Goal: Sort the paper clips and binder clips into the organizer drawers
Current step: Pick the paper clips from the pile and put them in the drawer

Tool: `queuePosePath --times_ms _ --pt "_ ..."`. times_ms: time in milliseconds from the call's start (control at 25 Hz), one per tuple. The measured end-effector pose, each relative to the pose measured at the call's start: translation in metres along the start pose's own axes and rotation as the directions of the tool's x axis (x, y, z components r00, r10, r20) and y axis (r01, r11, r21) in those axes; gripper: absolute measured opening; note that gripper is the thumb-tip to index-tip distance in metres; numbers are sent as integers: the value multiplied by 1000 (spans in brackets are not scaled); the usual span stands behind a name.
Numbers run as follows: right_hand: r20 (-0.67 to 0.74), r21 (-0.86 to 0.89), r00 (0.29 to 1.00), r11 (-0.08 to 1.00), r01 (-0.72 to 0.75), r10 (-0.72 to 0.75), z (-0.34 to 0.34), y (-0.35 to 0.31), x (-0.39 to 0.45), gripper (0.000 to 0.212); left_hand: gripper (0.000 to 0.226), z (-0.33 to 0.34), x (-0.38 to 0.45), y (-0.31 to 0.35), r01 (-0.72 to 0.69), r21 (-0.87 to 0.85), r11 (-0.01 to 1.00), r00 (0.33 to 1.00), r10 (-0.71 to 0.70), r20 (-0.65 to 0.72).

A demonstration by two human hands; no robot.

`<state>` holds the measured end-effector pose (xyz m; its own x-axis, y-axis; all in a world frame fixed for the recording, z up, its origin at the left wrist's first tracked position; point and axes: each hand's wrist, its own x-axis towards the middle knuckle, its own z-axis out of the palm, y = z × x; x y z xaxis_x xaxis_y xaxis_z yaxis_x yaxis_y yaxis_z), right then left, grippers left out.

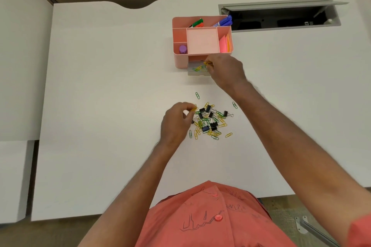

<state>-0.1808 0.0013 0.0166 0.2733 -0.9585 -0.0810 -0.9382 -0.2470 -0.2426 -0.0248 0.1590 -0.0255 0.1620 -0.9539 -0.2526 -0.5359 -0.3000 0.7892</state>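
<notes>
A pink desk organizer (181, 60) stands at the far middle of the white table, its small clear drawer (197, 73) pulled out at the front with green and yellow paper clips inside. My right hand (225, 71) hovers over the drawer's right side, pinching a yellow paper clip (207, 63). A pile of green and yellow paper clips mixed with black binder clips (209, 121) lies in the middle of the table. My left hand (176, 122) sits at the pile's left edge, pinching another yellow paper clip (194, 109) between thumb and forefinger.
The organizer's top compartments hold markers (223, 21), a purple-capped item (182, 49) and pink sticky notes (224, 44). An open cable hatch (281, 16) lies behind it on the right. Stray clips (197, 95) lie around the pile. The table's near edge is by my body.
</notes>
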Motion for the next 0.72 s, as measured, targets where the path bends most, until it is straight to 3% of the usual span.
queuePosePath --times_ms 80,320,560,720 --pt "28 -24 999 999 -23 23 6 3 5 22 11 -11 20 16 -42 1 999 998 42 -48" --pt "-31 203 1000 979 9 -3 9 19 -9 26 16 -17 91 57 -164 144 976 969 187 -164" --pt "-13 195 994 975 107 -107 11 36 -11 22 24 -2 140 70 -182 455 872 971 233 -58" --pt "-19 231 992 965 125 -124 13 37 -14 23 24 -3 132 63 -237 455 858 948 307 -84"
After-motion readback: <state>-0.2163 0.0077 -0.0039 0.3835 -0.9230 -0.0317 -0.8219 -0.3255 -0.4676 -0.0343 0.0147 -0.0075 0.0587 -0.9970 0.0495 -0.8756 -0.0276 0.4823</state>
